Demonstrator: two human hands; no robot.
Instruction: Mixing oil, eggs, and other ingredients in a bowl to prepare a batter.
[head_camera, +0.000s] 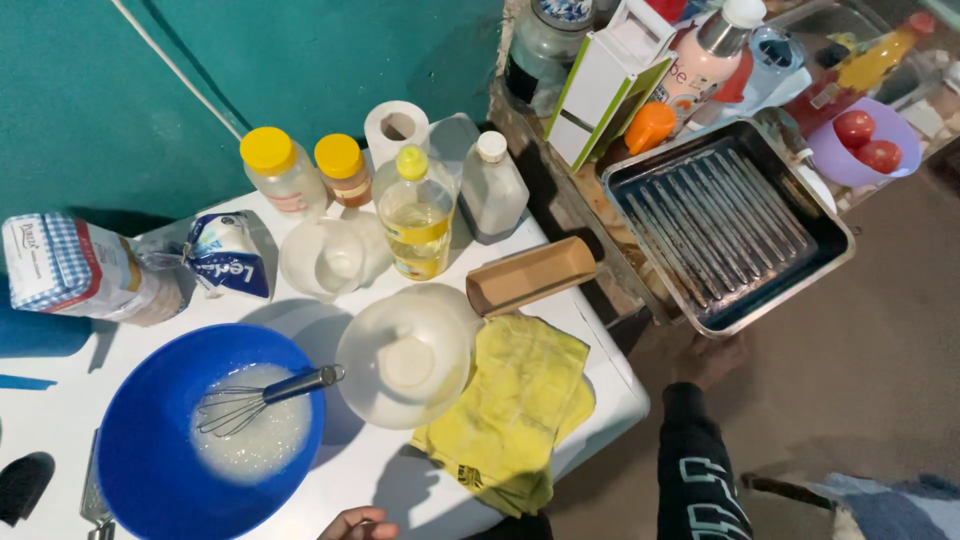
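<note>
The right hand (708, 358) grips the metal roasting tray (727, 225) by its near rim, right of the surface (600, 390); rigid, light, slippery; the left hand (358, 523) rests loosely

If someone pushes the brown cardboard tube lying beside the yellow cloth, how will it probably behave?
The brown cardboard tube lies on its side near the white table's edge, so it would probably roll, perhaps off. It looks hollow, so likely light. The yellow cloth touching it may slow rolling that way.
</note>
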